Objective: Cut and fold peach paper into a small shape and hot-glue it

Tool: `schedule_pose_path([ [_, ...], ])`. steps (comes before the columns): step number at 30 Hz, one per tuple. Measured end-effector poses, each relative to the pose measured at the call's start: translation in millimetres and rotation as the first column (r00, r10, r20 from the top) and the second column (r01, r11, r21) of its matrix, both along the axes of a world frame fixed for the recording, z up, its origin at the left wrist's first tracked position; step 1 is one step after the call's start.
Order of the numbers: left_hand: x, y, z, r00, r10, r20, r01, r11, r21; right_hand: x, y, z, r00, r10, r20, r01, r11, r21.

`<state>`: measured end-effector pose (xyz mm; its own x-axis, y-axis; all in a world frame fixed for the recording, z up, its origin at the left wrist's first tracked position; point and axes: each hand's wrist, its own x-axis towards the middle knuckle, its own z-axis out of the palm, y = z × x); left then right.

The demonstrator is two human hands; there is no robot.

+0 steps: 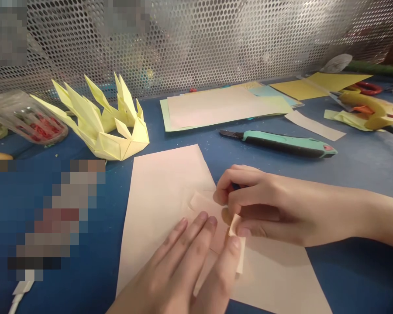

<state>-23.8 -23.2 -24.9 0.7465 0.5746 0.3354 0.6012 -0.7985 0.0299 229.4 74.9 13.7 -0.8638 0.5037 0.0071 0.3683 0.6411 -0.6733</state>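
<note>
A large pale pink sheet of paper [163, 192] lies on the blue table [363, 174]. On it sits a small folded piece of pink paper [205, 205]. My left hand [186, 266] lies on that piece with its fingers stretched flat, the thumb against a turned-up flap. My right hand [265, 209] comes in from the right and pinches the small piece's edge between its fingertips.
A yellow folded paper model [108, 122] stands at the back left. A green utility knife [284, 143] lies behind my hands. Stacked coloured sheets [222, 107] lie by the perforated metal screen [196, 39]. A yellow glue gun [370, 109] and red scissors [368, 88] rest at the far right. A clear container [29, 117] lies at left.
</note>
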Motion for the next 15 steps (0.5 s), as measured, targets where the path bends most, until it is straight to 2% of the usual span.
schedule_pose_path([
  [6, -1.5, -2.6, -7.1, 1.0, -0.021, -0.007, 0.021, 0.999, -0.044, 1.6, 0.7, -3.0, 0.999, -0.048, 0.016, 0.049, 0.996, -0.073],
  [15, 4.2, -3.3, 0.1, 0.996, 0.026, -0.08, -0.027, 1.0, -0.01, -0.2, 0.7, -9.2, 0.993, -0.12, -0.005, 0.117, 0.981, -0.157],
])
